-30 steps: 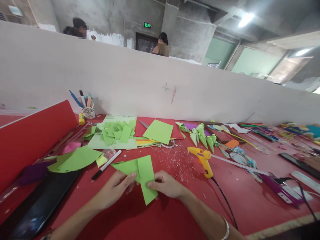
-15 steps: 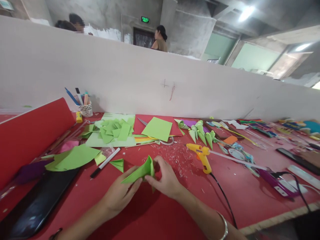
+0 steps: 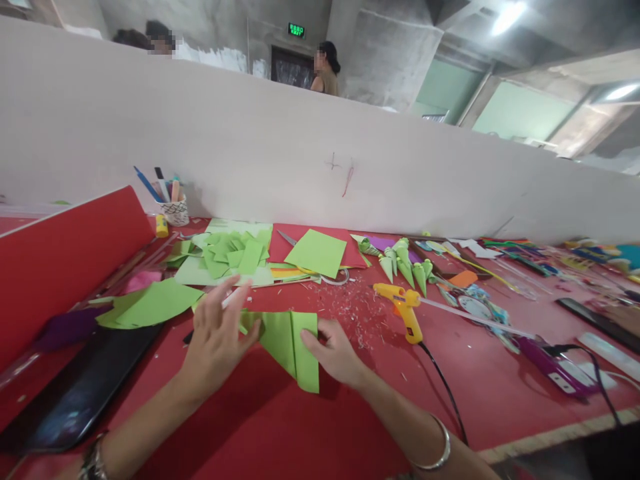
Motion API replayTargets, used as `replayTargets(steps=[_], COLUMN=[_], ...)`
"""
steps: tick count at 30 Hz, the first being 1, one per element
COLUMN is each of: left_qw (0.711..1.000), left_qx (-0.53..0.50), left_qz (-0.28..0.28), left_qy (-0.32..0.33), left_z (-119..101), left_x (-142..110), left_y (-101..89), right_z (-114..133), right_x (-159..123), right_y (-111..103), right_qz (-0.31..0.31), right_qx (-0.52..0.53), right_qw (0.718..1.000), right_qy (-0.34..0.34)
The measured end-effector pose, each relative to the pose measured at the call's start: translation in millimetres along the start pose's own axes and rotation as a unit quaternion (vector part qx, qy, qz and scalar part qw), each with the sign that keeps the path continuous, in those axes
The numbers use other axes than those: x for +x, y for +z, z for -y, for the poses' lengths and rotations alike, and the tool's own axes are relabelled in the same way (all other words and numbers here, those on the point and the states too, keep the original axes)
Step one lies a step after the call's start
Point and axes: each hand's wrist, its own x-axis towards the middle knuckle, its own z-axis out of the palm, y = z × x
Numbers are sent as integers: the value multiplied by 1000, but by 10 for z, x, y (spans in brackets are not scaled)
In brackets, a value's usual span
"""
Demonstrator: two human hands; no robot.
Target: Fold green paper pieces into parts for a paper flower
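1. While the right hand [image 3: 340, 357] pinches the right-hand flap of a green sheet [image 3: 280, 337] between thumb and fingers, the left hand [image 3: 215, 333] is raised with its fingers spread. Its thumb is by the sheet's left end; whether it touches, I cannot tell.
2. The sheet hangs between the hands, above the near part of the red bench [image 3: 345, 433]. Half a second ago it was curled up between both hands; now it is opened out, with an upright crease in view. That leaves the fold lines easy to see and the right hand seemingly doing most of the holding.
3. Just behind the left hand is a white marker [image 3: 235, 293], partly hidden by the fingers. Wide green pieces [image 3: 155, 307] lie to its left, over a glossy dark object [image 3: 90, 393].
4. Farther back, a pile of green cuttings [image 3: 230, 253] rests on pale green paper, with a squarish green sheet [image 3: 317, 253] beside it.
5. To the right lies a yellow glue gun [image 3: 413, 323], near some rolled green cones [image 3: 405, 260].
6. At the back stand a pen cup [image 3: 175, 212] and a white partition [image 3: 250, 153]; a person [image 3: 329, 77] is beyond it.
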Motion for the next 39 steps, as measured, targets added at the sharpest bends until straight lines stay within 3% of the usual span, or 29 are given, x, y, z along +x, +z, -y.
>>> replayTargets(steps=[3,6,10,13,17,21,26,39], left_qw=[988,975,959,951,934,914,911,901], left_qx=[15,-39,-95,-138,-225,-273,-287,-309], left_qz=[120,213,268,276,269,272,250,239], left_qy=[99,52,1,-12,-71,-129,-159,-188], left_z=[-93,-192,-242,-254,-275,-284,-293,-218], left_x=[54,112,170,191,191,161,122,117], left_y=[-20,21,110,153,190,237,276,314], right_z=[32,31,18,28,36,19,-13,-84], right_x=[-17,-23,-11,13,34,20,5,31], right_y=[12,19,28,21,5,25,51,53], right_qz=[34,45,30,5,-30,15,56,40], right_qx=[15,38,88,120,99,117,131,84], right_qw=[999,998,995,990,992,991,983,989], right_qy=[0,7,41,76,71,66,115,113])
